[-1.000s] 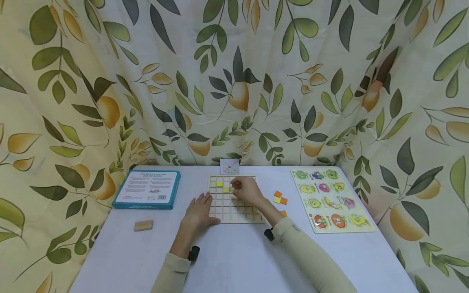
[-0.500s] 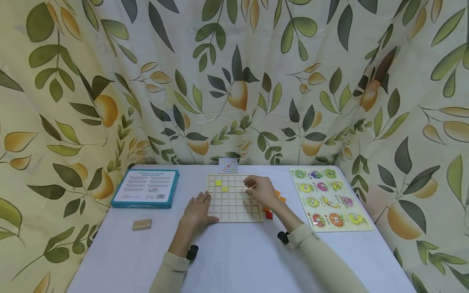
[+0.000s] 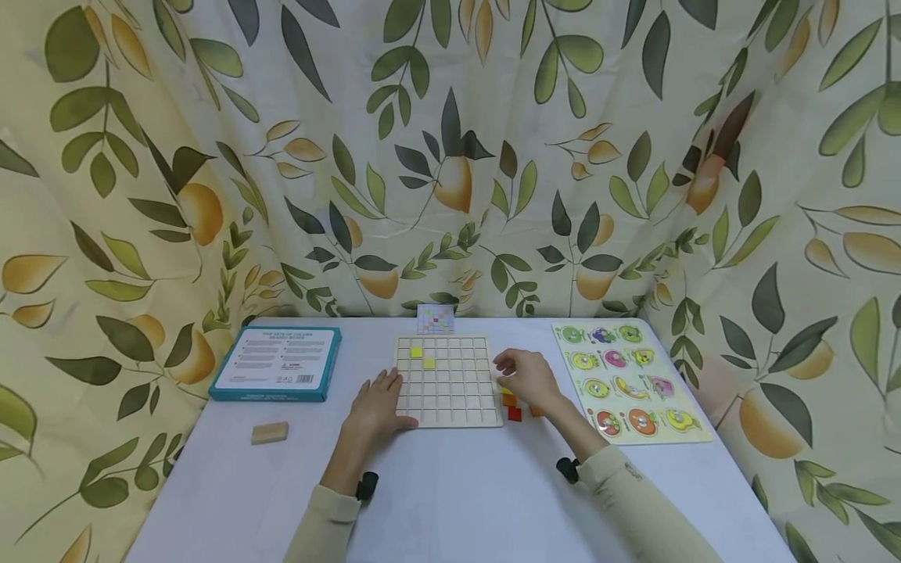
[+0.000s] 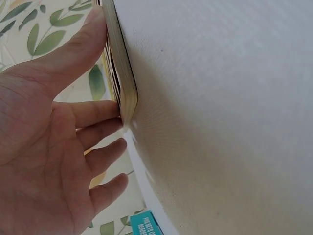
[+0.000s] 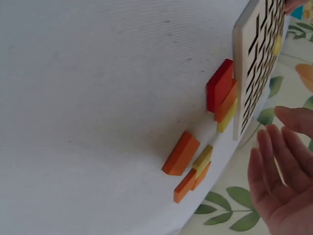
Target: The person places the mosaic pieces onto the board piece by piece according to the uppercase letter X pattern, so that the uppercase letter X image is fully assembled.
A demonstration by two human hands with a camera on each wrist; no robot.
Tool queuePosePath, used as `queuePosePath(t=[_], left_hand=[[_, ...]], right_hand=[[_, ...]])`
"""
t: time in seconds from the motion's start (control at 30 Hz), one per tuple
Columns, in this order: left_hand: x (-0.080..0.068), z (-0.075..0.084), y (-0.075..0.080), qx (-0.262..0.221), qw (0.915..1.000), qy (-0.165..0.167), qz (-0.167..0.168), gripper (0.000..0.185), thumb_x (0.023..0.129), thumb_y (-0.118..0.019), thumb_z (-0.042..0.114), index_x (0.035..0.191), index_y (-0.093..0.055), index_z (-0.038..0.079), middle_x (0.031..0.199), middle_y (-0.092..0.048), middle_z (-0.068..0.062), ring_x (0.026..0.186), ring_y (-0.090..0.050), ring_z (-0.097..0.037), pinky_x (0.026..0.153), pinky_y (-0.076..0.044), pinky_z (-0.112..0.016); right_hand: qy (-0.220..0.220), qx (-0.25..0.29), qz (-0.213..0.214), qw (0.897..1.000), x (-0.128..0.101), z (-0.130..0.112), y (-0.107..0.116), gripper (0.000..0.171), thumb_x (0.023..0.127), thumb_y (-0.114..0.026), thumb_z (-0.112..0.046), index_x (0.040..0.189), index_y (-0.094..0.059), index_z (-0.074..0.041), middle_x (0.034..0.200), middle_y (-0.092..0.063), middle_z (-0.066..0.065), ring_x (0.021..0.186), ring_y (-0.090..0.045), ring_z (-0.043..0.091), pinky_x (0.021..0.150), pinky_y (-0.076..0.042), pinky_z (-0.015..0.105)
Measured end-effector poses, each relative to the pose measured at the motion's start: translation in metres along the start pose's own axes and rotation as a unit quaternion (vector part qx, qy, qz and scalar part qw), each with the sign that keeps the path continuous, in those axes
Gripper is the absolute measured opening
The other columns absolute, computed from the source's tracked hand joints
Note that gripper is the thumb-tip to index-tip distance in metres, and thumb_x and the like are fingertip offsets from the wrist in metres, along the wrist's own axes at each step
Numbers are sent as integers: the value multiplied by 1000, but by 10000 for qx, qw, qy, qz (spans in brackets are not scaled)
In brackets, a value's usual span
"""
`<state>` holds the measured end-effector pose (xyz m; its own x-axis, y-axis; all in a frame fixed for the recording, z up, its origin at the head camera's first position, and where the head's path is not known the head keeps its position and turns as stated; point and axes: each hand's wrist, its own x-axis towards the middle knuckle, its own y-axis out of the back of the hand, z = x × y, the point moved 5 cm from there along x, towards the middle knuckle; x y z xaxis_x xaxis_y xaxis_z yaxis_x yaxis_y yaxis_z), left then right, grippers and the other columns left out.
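A pale wooden grid board (image 3: 450, 395) lies on the table, with two yellow tiles (image 3: 423, 358) set diagonally in its upper left squares. My left hand (image 3: 373, 410) rests at the board's left side, its fingertips and thumb touching the edge; in the left wrist view the fingers (image 4: 110, 152) are spread. To the right of the board, my right hand (image 3: 531, 377) is over several loose square tiles and hides part of them. A red tile (image 5: 221, 85), orange tiles (image 5: 181, 154) and yellow ones show in the right wrist view. Nothing is between that hand's thumb and fingers.
A small card with a coloured grid pattern (image 3: 436, 319) is behind the board. Left of it lies a teal-edged box (image 3: 274, 360), with a wooden block (image 3: 270, 433) nearer me. A fruit picture puzzle (image 3: 665, 439) lies on the right. Patterned curtain (image 3: 450, 258) surrounds the table.
My right hand has moved right, from above the grid board to over the loose tiles beside it. The left hand has stayed at the board's edge.
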<state>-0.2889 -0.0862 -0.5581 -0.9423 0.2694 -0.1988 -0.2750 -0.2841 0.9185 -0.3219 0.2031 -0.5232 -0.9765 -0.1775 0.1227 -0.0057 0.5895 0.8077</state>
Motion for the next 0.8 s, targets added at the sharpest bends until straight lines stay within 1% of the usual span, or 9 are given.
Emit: queuePosePath(t=[0.13, 0.27, 0.43, 0.6, 0.73, 0.8], left_hand=[[1, -2, -2, -13, 10000, 8, 14, 103, 82, -87, 48, 157, -40, -3, 169, -31, -18, 158, -24, -36, 127, -20, -56], [1, -2, -2, -37, 10000, 16, 14, 103, 81, -87, 48, 157, -40, -3, 169, -30, -18, 158, -24, -36, 127, -20, -56], [0, -2, -1, -72, 10000, 16, 35, 102, 82, -87, 48, 157, -41, -3, 168, -31, -18, 157, -24, -36, 127, -20, -56], [0, -1, -1, -50, 10000, -11, 25, 102, 82, -87, 48, 157, -40, -3, 168, -31, -18, 157, -25, -36, 127, -20, -56], [-1, -1, -1, -25, 10000, -26, 11, 101, 83, -86, 48, 157, -40, -3, 168, -31, -18, 157, -25, -36, 128, -20, -55], [-1, 0, 0, -43, 10000, -38, 12, 101, 84, -86, 48, 157, -40, -4, 168, -31, -19, 157, -25, -36, 127, -20, -55]], right_hand=[[-239, -271, -92, 9993, -3, 8, -2, 28, 82, -83, -7, 109, -77, -4, 95, -77, 6, 83, -71, 18, 77, -61, 40], [-511, -444, -223, 9975, -6, 14, -5, 33, 78, -85, -8, 110, -77, -5, 96, -77, 6, 87, -72, 20, 76, -60, 41], [-818, -571, -316, 9945, -8, 20, -11, 33, 78, -87, -12, 110, -77, -6, 97, -76, 5, 87, -69, 20, 76, -58, 40], [-928, -700, -257, 9929, -6, 25, -16, 33, 78, -89, -15, 107, -77, -7, 94, -75, 3, 83, -68, 19, 72, -58, 38], [-960, -682, -204, 9928, -4, 26, -18, 34, 77, -88, -12, 108, -77, -5, 91, -73, 3, 79, -65, 19, 69, -56, 37], [-1024, -637, -193, 9925, -4, 26, -18, 35, 76, -87, -10, 109, -76, -5, 91, -73, 4, 79, -65, 19, 69, -56, 37]])
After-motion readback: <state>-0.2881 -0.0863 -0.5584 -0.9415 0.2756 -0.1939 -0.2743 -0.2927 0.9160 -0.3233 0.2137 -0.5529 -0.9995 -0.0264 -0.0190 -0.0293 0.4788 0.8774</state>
